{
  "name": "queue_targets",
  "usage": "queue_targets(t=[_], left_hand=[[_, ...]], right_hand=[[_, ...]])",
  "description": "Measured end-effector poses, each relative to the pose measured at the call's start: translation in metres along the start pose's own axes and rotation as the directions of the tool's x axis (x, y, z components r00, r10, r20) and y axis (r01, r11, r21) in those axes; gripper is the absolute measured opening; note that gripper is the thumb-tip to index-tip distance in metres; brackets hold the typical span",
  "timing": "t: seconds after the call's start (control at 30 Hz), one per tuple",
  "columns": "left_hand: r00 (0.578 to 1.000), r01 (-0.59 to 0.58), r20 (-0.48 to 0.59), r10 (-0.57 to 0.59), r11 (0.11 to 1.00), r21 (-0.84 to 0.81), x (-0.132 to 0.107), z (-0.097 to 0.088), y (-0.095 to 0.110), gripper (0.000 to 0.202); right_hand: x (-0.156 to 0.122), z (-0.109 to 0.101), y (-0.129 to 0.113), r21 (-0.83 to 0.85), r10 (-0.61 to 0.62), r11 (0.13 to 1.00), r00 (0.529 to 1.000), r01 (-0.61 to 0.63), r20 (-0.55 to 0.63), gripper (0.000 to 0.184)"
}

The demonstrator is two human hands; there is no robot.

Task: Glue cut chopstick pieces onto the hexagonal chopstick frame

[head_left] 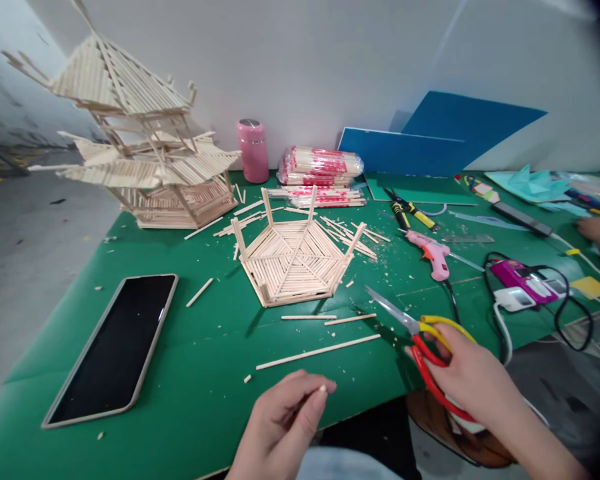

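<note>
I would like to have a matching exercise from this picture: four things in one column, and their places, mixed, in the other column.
Things
1. scissors
2. phone
3. flask
4. glue gun

Places
A. upright by the wall, left of the packed sticks
B. lying next to the pliers
C. held in the right hand
D. flat at the table's left side

Right pairs: 1-C, 2-D, 3-A, 4-B

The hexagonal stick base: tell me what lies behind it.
Loose sticks, then plastic-wrapped stick bundles and a pink bottle by the wall. Whatever sits directly behind the upright posts of the base is covered.
</note>
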State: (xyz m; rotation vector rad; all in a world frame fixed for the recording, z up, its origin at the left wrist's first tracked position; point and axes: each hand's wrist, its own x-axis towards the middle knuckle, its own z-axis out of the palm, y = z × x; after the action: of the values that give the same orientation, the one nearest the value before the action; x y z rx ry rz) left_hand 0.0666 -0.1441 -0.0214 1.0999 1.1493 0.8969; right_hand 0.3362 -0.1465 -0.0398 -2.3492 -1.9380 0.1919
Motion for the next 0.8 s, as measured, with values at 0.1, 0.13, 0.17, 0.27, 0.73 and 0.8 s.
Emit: queue_targets(t=[0.1, 0.13, 0.17, 0.27, 0.73, 0.8], left_hand=[[0.98, 0.177, -0.049, -0.192, 0.959, -0.219, 0.002, 0.001, -0.007, 0.027], [0.971, 0.218, -0.034, -0.236, 0.935, -0.281, 0.003, 0.0, -0.008, 0.03], [0.964, 0.245, -0.016, -0.266, 0.909, -0.338, 0.004, -0.001, -0.008, 0.032], [0.952, 0.279, 0.021, -0.305, 0.841, -0.464, 0.005, -0.004, -0.008, 0.03], [0.915, 0.271, -0.015, -0.402, 0.645, -0.715, 0.011, -0.004, 0.004, 0.015], [0.907, 0.261, -0.037, -0.419, 0.63, -0.731, 0.011, -0.005, 0.004, 0.015]], right_hand=[[0.019, 0.005, 0.019, -0.083, 0.008, 0.996, 0.998, -0.013, -0.056, 0.036], [0.023, 0.007, 0.023, -0.082, -0.001, 0.997, 0.998, -0.004, -0.066, 0.037], [0.026, 0.007, 0.026, -0.077, -0.022, 0.997, 0.997, 0.016, -0.077, 0.039], [0.028, 0.001, 0.027, -0.121, -0.109, 0.989, 0.98, 0.09, -0.163, 0.046], [0.056, 0.002, -0.079, -0.181, -0.661, 0.719, 0.741, 0.671, 0.122, 0.018], [0.06, 0.001, -0.079, -0.197, -0.695, 0.673, 0.701, 0.713, 0.162, 0.019]])
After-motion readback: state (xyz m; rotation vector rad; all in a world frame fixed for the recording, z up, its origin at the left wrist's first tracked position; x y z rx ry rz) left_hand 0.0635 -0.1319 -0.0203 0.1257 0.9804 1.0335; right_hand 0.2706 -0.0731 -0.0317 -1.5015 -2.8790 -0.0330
